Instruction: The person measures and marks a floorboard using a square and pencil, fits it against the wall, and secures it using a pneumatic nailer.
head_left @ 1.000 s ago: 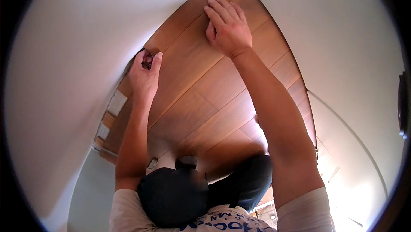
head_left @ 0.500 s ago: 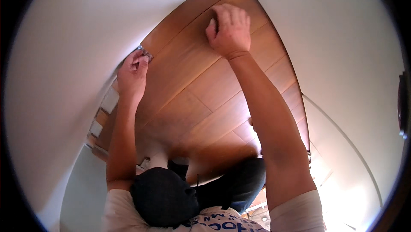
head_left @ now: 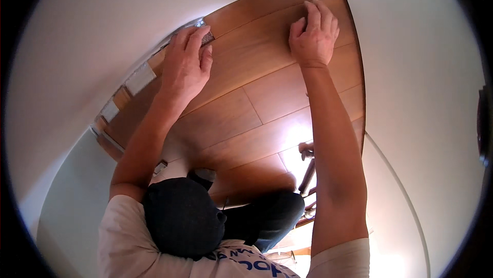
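Observation:
My left hand (head_left: pixel 185 67) hovers over or rests at the left edge of the brown wooden floorboards (head_left: pixel 241 47), its fingers loosely bent and apart, with no held object showing. Just past its fingertips, a dark speckled patch with a shiny bit (head_left: pixel 208 35) shows in the gap by the wall, at the end of a far plank (head_left: pixel 267 0). My right hand (head_left: pixel 316 36) lies on the boards farther right, fingers extended and thumb apart. Nothing shows in its grasp, though its palm is hidden.
Pale walls (head_left: pixel 113 26) curve along the left, and a white panel (head_left: pixel 411 57) stands on the right. White blocks (head_left: pixel 140 79) and bare wood pieces fill the gap along the left wall. A brown rod-like tool (head_left: pixel 307 167) lies by my right forearm, near my bent leg (head_left: pixel 267 216).
My view has shifted. My left hand's fingers have gone from curled together at the gap to loosened and spread. My right hand still lies on the boards, its fingers straighter.

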`<state>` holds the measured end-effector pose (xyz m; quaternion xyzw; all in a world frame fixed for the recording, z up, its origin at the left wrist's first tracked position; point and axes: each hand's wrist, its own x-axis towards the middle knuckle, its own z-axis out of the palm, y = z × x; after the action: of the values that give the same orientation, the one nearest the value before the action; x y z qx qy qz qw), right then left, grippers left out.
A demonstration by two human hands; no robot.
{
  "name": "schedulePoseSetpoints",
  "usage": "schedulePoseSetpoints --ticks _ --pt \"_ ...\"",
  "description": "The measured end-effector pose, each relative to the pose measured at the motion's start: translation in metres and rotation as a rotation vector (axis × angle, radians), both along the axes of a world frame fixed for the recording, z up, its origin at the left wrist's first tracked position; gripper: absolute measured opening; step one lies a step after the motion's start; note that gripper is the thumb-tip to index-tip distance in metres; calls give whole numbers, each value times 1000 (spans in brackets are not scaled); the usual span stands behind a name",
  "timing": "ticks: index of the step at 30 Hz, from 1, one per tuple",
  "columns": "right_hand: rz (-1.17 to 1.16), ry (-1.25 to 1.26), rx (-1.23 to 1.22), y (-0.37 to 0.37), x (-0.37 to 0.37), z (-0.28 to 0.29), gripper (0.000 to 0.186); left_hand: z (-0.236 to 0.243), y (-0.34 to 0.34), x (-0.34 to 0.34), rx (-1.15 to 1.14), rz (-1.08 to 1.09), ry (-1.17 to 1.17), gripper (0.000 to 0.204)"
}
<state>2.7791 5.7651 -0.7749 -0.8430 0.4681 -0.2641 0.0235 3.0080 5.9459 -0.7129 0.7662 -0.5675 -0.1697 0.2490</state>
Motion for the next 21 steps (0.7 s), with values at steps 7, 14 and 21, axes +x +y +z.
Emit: schedulePoseSetpoints --ticks 7,14,21 --pt "169 101 -55 -4 7 1 47 -22 -39 -57 39 -300 -291 74" --pt "167 161 -4 -5 -1 -4 45 -28 -39 -64 82 -377 -246 84" --pt "165 98 -42 -10 4 -7 44 -34 -39 -66 72 -351 -294 77"
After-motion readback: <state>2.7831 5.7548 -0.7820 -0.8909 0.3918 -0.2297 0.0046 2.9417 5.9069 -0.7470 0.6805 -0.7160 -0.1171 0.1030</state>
